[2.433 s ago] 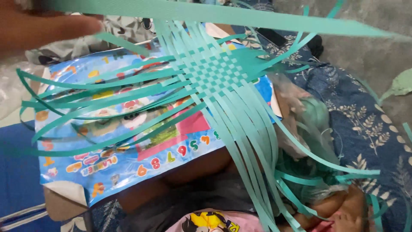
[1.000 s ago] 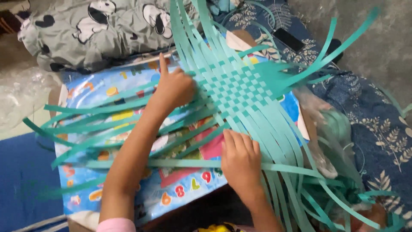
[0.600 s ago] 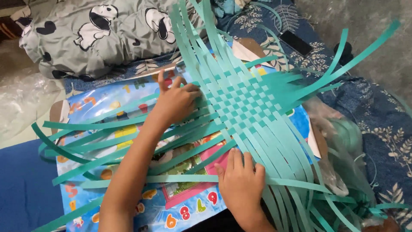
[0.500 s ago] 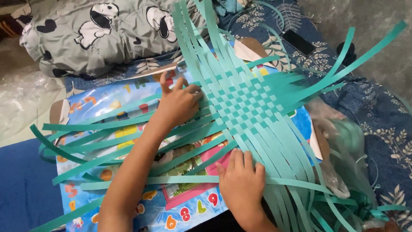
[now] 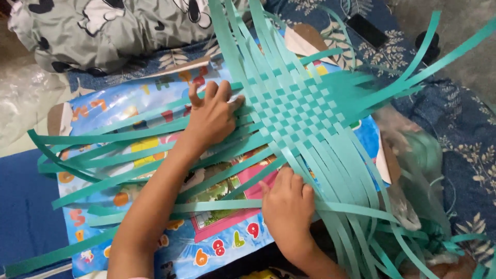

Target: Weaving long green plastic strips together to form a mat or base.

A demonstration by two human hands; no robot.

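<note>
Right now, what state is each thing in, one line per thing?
Teal paper-strip mat: partly woven, loose ends splayed.
Left hand: flat, pressing the strips.
Right hand: knuckles up, resting on one crosswise strip.
Colourful children's chart: flat under the strips.
Grey cartoon-print pillow: rumpled.

Soft, even indoor light, faint shadows, slight blur throughout.

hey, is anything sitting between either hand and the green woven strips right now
Nothing visible. The left hand presses flat on the loose teal strips beside the woven patch, and the right hand rests directly on the lower strips.
</note>
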